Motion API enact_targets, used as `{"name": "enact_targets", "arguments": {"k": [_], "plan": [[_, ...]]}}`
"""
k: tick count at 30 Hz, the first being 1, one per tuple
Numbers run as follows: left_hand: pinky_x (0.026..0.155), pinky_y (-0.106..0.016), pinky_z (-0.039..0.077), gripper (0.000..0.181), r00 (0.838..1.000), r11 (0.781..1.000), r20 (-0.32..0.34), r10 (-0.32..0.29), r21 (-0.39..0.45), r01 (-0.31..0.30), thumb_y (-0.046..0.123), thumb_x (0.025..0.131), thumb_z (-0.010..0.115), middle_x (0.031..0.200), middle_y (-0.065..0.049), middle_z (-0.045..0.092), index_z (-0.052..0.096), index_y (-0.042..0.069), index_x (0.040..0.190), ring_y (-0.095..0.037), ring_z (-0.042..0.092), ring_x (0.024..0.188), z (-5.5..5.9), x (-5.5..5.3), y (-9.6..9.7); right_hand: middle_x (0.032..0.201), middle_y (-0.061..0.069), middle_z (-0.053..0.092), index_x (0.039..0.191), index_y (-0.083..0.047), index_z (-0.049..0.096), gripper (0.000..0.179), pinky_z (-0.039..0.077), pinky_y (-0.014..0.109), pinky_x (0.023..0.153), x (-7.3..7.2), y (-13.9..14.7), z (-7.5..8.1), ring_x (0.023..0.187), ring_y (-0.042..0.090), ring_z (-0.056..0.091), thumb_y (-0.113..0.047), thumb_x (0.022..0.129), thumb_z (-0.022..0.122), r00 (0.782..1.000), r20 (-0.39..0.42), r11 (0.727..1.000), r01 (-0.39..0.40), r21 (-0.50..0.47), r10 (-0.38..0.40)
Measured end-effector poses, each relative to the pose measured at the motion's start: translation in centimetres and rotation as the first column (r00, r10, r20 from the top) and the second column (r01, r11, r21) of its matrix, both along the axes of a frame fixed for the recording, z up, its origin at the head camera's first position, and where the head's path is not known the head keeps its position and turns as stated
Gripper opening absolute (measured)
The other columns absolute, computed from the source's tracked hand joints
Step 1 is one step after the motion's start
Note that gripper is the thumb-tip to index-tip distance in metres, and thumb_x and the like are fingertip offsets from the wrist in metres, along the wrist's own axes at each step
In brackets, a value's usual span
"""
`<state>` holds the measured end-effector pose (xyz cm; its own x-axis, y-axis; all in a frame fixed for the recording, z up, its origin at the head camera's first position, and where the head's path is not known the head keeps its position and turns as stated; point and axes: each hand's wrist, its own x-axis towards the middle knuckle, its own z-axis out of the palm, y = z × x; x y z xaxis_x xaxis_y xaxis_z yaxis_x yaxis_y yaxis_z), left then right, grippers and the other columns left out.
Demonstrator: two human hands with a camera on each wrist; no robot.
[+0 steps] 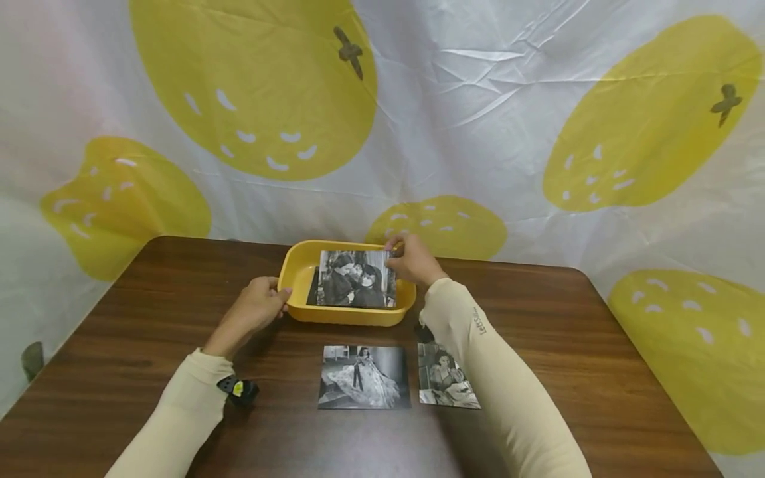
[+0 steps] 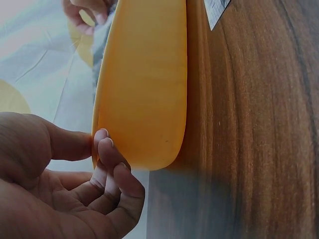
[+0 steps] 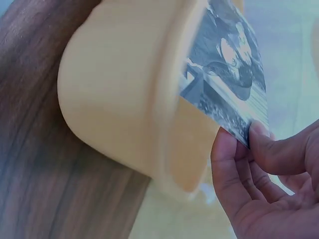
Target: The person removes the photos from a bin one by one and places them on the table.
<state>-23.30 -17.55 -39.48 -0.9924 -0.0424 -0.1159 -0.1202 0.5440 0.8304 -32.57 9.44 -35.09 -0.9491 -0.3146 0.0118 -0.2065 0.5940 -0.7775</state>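
Observation:
My right hand (image 1: 415, 261) pinches the upper right corner of a black-and-white photo (image 1: 352, 280) of people close together. In the right wrist view, thumb and fingers grip that photo's corner (image 3: 234, 124). The photo is tilted inside a yellow plastic tray (image 1: 289, 277), and a dark edge of another flat piece (image 1: 313, 287) shows beneath it at the left. My left hand (image 1: 258, 303) pinches the tray's left rim between thumb and fingers, as the left wrist view also shows (image 2: 89, 174).
On the brown wooden table (image 1: 239, 431), in front of the tray, lies a photo of a figure in a wide gown (image 1: 363, 377). To its right a second photo (image 1: 443, 378) is partly covered by my right sleeve. A lemon-patterned cloth (image 1: 454, 133) hangs behind the table.

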Motion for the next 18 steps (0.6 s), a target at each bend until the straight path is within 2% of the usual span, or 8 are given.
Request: {"name": "enact_targets", "arguments": {"k": [1, 5, 8, 14, 18], "plan": [[0.052, -0.026, 0.039, 0.035, 1.0, 1.0, -0.005, -0.002, 0.002, 0.002, 0.017, 0.1, 0.044, 0.074, -0.008, 0.059, 0.049, -0.008, 0.124, -0.014, 0.051, 0.06, 0.0, 0.0, 0.0, 0.092, 0.02, 0.059, 0.104, 0.001, 0.053, 0.023, 0.052, 0.032, 0.06, 0.1, 0.2, 0.2, 0.068, 0.02, 0.057, 0.005, 0.084, 0.063, 1.0, 0.018, 1.0, 0.006, -0.018, -0.006], [0.052, -0.026, 0.039, 0.035, 1.0, 1.0, -0.007, 0.0, 0.001, 0.0, 0.017, 0.1, 0.045, 0.075, -0.009, 0.059, 0.048, -0.008, 0.124, -0.014, 0.052, 0.061, 0.0, 0.0, 0.0, 0.1, 0.022, 0.059, 0.105, 0.001, 0.052, 0.023, 0.054, 0.037, 0.066, 0.5, 1.4, 1.1, 0.075, 0.024, 0.059, 0.007, 0.085, 0.061, 0.999, 0.051, 0.998, 0.009, -0.07, -0.006], [0.053, -0.026, 0.039, 0.035, 1.0, 1.0, 0.009, 0.003, -0.005, -0.003, 0.018, 0.1, 0.044, 0.076, -0.009, 0.059, 0.049, -0.007, 0.124, -0.015, 0.052, 0.062, 0.0, 0.1, 0.0, 0.102, 0.023, 0.059, 0.105, 0.002, 0.052, 0.022, 0.053, 0.039, 0.067, 1.0, 2.5, 1.8, 0.077, 0.024, 0.058, 0.006, 0.086, 0.061, 1.0, 0.019, 0.999, -0.004, -0.052, 0.005], [0.053, -0.026, 0.038, 0.032, 1.0, 1.0, 0.021, 0.003, -0.011, -0.002, 0.019, 0.101, 0.044, 0.074, -0.007, 0.058, 0.051, -0.006, 0.12, -0.016, 0.051, 0.061, -0.2, 0.2, 0.2, 0.093, 0.022, 0.061, 0.103, 0.002, 0.054, 0.02, 0.052, 0.033, 0.063, 2.0, 5.6, 2.9, 0.075, 0.023, 0.058, 0.005, 0.086, 0.063, 1.0, -0.02, 1.0, -0.013, -0.021, 0.013], [0.053, -0.027, 0.039, 0.031, 1.0, 1.0, 0.016, -0.004, -0.016, 0.004, 0.019, 0.1, 0.044, 0.074, -0.007, 0.058, 0.051, -0.006, 0.118, -0.017, 0.052, 0.062, -0.3, 0.0, 0.4, 0.103, 0.023, 0.061, 0.105, 0.001, 0.055, 0.021, 0.052, 0.032, 0.065, 2.9, 8.5, 3.6, 0.078, 0.024, 0.059, 0.003, 0.086, 0.064, 1.0, -0.028, 1.0, -0.002, 0.007, 0.002]]}}
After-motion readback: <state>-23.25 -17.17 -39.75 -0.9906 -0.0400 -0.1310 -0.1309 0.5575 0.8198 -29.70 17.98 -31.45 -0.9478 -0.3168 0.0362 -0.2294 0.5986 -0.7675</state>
